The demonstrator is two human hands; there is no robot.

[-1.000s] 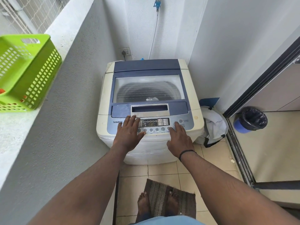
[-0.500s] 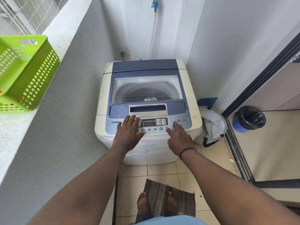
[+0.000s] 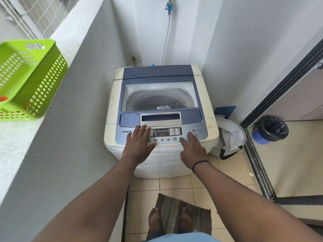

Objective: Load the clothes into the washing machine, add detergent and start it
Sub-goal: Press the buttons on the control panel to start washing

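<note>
A cream and blue top-loading washing machine (image 3: 111, 103) stands in the corner with its clear lid (image 3: 160, 95) closed; dark clothes show dimly through it. My left hand (image 3: 139, 144) lies flat and open on the left part of the control panel (image 3: 202, 132). My right hand (image 3: 192, 151) rests on the panel's right part, its index finger on a round button in the lower row and another fingertip by the start button. Neither hand holds anything. No detergent container is in view.
A green plastic basket (image 3: 35, 79) sits on the wall ledge at the left. A white laundry bag (image 3: 230, 133) stands on the floor right of the machine. A blue bin with a black liner (image 3: 270, 129) is beyond the sliding-door track. My feet stand on a small mat (image 3: 171, 212).
My right hand has slid slightly left along the button row, from the start button toward the round buttons. My left hand stays flat on the panel.
</note>
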